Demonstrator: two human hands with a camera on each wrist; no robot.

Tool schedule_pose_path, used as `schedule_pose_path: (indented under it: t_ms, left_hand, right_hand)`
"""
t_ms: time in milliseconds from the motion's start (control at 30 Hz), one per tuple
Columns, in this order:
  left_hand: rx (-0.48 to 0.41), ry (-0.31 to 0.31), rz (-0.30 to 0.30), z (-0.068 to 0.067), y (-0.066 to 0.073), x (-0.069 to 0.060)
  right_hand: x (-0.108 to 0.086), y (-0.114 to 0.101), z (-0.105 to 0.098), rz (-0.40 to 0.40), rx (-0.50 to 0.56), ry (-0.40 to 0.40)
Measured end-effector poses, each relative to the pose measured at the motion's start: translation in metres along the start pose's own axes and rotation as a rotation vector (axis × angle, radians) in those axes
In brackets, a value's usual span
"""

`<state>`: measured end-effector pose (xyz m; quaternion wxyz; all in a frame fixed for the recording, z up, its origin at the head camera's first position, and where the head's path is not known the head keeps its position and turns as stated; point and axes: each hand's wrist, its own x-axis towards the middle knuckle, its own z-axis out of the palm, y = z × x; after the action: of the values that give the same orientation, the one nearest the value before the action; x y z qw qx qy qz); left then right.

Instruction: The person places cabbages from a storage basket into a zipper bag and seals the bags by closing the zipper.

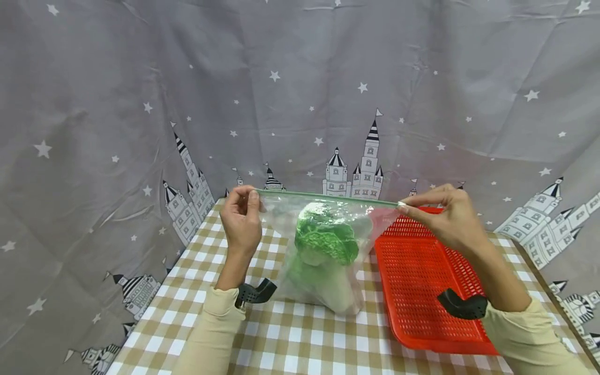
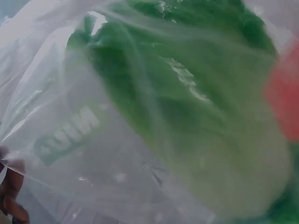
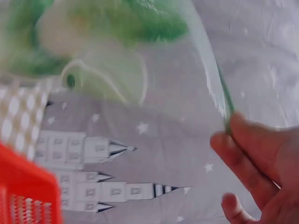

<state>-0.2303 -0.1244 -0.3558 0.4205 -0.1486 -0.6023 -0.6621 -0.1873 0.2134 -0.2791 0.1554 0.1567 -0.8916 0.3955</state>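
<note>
A clear zip bag with a green zip strip hangs upright between my hands, its bottom at the checked cloth. Inside is leafy green Chinese cabbage, with paler vegetable shapes blurred by the plastic lower down. My left hand pinches the bag's top left corner between thumb and fingers. At the opposite corner, the right hand pinches the strip's end with thumb and forefinger. The left wrist view shows the cabbage close through the plastic, beside a printed label. The strip looks pressed together; whether it is fully sealed I cannot tell.
A red plastic basket stands on the table to the right of the bag, under my right forearm. A brown and white checked cloth covers the table. Behind it hangs a grey curtain with stars and castles.
</note>
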Motion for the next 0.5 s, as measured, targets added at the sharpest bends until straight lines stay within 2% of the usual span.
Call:
schedule_pose_path:
  t_ms: [100, 167, 233, 367, 433, 500]
  left_hand:
    - [-0.011, -0.052, -0.003, -0.006, 0.005, 0.003]
    - [-0.056, -0.095, -0.021, -0.008, 0.018, 0.003]
    - [-0.115, -0.113, -0.025, -0.009, 0.036, 0.003]
    - [-0.213, -0.145, -0.022, -0.014, 0.083, 0.004]
    - [-0.211, -0.141, -0.071, -0.014, 0.097, 0.008]
    - [-0.160, -0.126, -0.179, -0.012, 0.097, 0.013]
  right_hand:
    - [-0.007, 0.007, -0.010, 0.021, 0.024, 0.020]
    - [-0.012, 0.004, -0.015, 0.007, 0.054, 0.030]
    - [-0.019, -0.003, -0.024, -0.030, 0.104, 0.019]
    - [-0.034, -0.021, -0.050, -0.143, 0.209, -0.064]
    - [-0.034, -0.028, -0.059, -0.157, 0.218, -0.085]
    - [-0.024, -0.027, -0.058, -0.120, 0.222, -0.114]
